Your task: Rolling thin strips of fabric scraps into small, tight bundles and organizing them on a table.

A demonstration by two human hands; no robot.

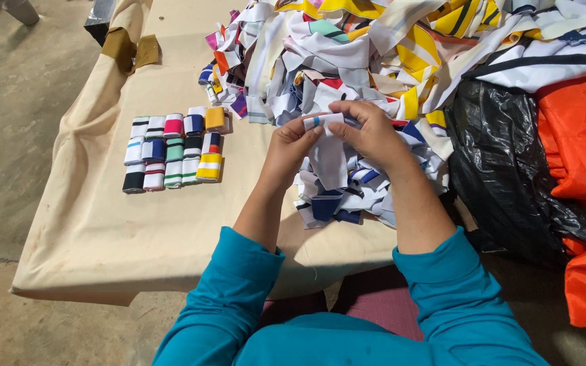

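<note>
Teal sleeves (239, 298) reach forward from the bottom edge. Both hands meet over the cream cloth-covered table (137, 230): the left hand (291, 146) and right hand (369, 129) each pinch the top of a white knit fabric strip with a blue stripe (327, 152), which hangs between them. Left of them lie neat rows of rolled striped bands (174, 150). Beyond spreads a tangled heap of multicoloured strips (347, 54).

Teal long-sleeved top, sleeves pushed up, bare hands.

The person wears a plain teal knit top; both sleeves are bunched into soft folds just below the elbows, nearer the wearer than the cream cloth-covered table (137, 230), leaving the forearms bare. The left hand (291, 146) and right hand (372, 129) carry no gloves, rings or watch.
</note>
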